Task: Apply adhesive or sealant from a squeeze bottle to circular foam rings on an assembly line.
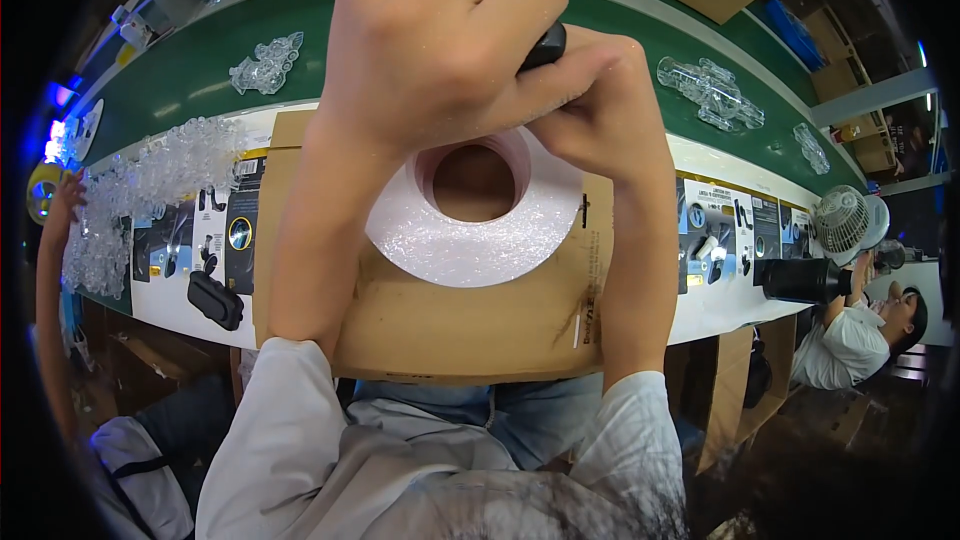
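Note:
My left hand (440, 40) is raised close to the camera, its fingers curled into a fist. My right hand (600, 105) meets it from the right, with fingers bent and thumb side against the left one. A small smooth black piece (545, 48) pokes out between the two hands; most of it is hidden, so its kind does not show. Below them a large white roll (475, 255) with a shiny surface and an open core lies flat on a brown cardboard box (450, 330).
Clear plastic parts (265, 63) lie on the green bench; many more are heaped at left. A black case (214, 300) rests on the white surface near printed packages (715, 230). At right are a white fan (843, 220), a black cylinder (800, 281) and a co-worker (850, 345); another person's arm (52, 290) shows at left.

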A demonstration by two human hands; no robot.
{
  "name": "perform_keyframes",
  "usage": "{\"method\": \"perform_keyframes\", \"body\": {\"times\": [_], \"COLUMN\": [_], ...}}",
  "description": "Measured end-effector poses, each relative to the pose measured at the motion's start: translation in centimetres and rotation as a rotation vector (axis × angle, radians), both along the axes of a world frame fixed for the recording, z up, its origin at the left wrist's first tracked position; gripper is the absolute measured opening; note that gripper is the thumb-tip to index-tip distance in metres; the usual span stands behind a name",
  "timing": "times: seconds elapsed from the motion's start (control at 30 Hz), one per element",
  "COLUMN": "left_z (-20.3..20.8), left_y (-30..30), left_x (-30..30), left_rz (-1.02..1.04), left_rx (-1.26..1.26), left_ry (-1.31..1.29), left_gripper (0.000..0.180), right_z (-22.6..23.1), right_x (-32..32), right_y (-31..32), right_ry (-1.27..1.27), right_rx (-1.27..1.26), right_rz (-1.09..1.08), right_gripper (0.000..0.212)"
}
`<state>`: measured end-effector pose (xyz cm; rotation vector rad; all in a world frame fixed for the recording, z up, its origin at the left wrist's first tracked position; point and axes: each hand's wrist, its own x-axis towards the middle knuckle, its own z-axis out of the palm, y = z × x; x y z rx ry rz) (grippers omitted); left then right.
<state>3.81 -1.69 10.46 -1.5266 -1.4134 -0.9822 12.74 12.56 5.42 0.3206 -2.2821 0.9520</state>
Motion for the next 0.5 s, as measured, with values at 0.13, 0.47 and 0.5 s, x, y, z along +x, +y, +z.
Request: {"method": "perform_keyframes", "body": {"times": [0.13, 0.47, 0.5], "left_z": [-0.1, -2.0, -2.6], "left_y": [-0.8, 0.3, 0.3], "left_x": [-0.4, -1.5, -2.0], "left_rz": [0.04, 0.07, 0.089], "left_rx": [-0.001, 0.023, 0.019], "left_ry": [-0.015, 0.025, 0.071], "left_gripper": [0.032, 0.026, 0.026], "right_z": [0.2, 0.2, 0.0], "right_x": [-0.5, -0.1, -0.2], "right_y": [-0.9, -0.2, -0.3], "right_ry": [-0.001, 0.009, -0.007], "right_rx": [0.034, 0.142, 0.111], "right_rz": [-0.042, -0.058, -0.059], "right_gripper": [0.014, 0.014, 0.014]}}
